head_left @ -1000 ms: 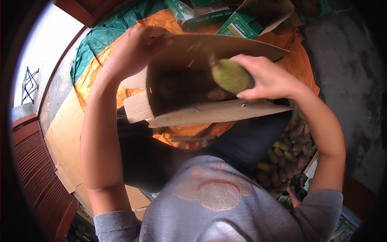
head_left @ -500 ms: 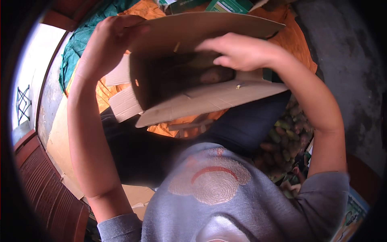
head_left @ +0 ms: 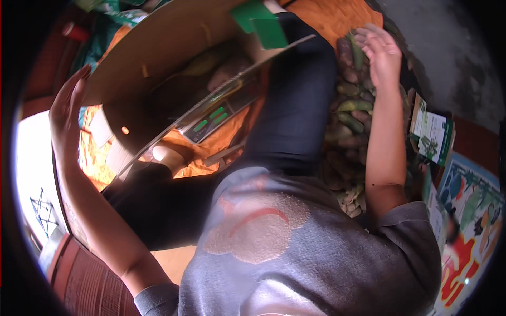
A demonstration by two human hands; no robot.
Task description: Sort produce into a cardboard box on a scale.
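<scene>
A cardboard box point(head_left: 158, 42) lies tilted over my lap, its open side toward me. Inside, in shadow, are a few oblong green and reddish-brown fruits point(head_left: 229, 72). My left hand point(head_left: 67, 113) is at the box's left edge, fingers stretched out along the board; whether it presses on it, I cannot tell. To the right, my right hand point(head_left: 383, 55) hovers with bent fingers apart, nothing visible in it. Its fingertips are close to a pile of the same oblong fruits point(head_left: 350, 108), beside my right leg.
A scale point(head_left: 208, 124) with lit green digits lies partly hidden under the box's near flap. Orange sheeting point(head_left: 327, 18) covers the floor. At right stand a green-and-white carton point(head_left: 432, 131) and a colourful printed panel point(head_left: 472, 210). Reddish-brown slatted wood point(head_left: 92, 282) is at lower left.
My right hand has left the box opening and moved right, over the fruit pile. The box has shifted left and turned, uncovering the scale. My left hand has moved left and straightened its fingers.
</scene>
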